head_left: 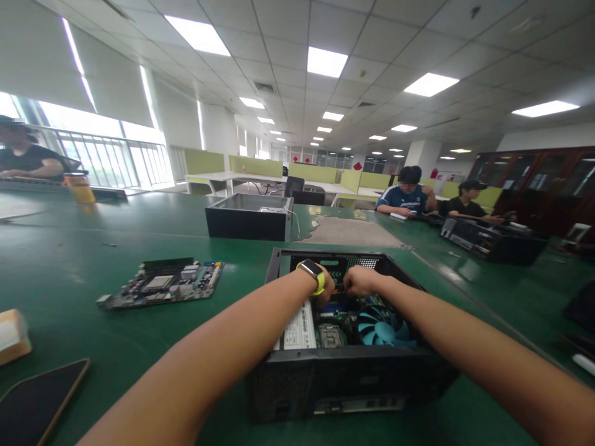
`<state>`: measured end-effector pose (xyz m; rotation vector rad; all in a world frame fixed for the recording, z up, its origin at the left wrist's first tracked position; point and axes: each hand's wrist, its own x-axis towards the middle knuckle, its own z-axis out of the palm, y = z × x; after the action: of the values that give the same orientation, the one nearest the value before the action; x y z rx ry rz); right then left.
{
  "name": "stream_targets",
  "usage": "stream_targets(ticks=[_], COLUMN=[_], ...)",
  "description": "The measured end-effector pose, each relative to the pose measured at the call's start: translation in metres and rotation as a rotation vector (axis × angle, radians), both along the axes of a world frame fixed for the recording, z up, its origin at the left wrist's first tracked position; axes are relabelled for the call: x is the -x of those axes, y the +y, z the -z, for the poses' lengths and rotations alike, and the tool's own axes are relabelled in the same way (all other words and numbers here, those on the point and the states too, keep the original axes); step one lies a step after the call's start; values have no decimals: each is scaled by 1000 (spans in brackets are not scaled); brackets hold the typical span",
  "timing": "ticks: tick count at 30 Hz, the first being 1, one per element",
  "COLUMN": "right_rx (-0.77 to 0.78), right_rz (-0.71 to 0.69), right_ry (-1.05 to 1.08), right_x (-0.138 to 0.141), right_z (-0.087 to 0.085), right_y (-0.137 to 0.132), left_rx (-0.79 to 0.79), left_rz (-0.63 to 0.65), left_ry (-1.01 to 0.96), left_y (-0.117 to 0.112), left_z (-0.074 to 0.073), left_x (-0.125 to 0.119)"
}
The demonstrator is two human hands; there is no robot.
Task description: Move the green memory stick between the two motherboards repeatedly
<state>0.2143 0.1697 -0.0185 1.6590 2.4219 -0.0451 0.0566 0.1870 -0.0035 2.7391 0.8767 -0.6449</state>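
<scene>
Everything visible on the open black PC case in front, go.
The black PC case lies flat on the green table, top panel off, metal with perforated walls. Inside: a blue fan, a white-labelled unit, a board. Left hand and right hand reach in at its far wall.

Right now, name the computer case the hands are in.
The nearest case, holding the blue fan; the empty case behind and the right one lie farther off.

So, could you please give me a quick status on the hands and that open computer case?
Hands: left hand and right hand together inside open computer case, far end. Grip unclear. Nearby blue fan untouched.
</scene>
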Motion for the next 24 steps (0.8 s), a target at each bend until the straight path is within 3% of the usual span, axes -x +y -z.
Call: stream_targets(ticks=[4, 11, 24], right_rx=[2, 39, 9], right_rz=[-7, 27, 6], right_ry=[-5, -36, -60], right_x=[0, -1, 3], right_z=[1, -3, 4], right_y=[-1, -3, -4], left_rx=[29, 50, 49], left_rz=[-16, 11, -9], left_ry=[171, 184, 174], left_y=[-5, -14, -6], left_z=[-6, -13, 0], left_x=[-3, -3, -4])
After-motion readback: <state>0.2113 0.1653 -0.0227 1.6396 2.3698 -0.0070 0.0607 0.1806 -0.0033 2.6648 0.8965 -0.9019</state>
